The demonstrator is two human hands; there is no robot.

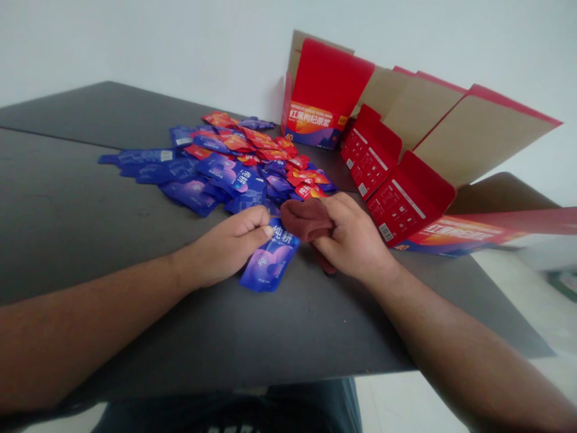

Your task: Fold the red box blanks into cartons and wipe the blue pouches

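Pinched in the closed fingers of my left hand (237, 240) is the edge of a blue pouch (270, 261) with pale printing, hanging tilted over the table near its front. My right hand (351, 234) is closed around a folded brown cloth (306, 219), which touches or overlaps the pouch's upper right part. Some of the cloth hangs below my fingers. Just beyond both hands lies a loose heap of blue pouches (192, 195) and red-orange pouches (259, 138), overlapping one another.
Several open red boxes stand right of the heap, among them a far box (311, 123), a middle box (396, 198) and a near box (464, 231) at the table's right edge, flaps raised. The dark table (67, 204) meets a pale wall (157, 48) behind.
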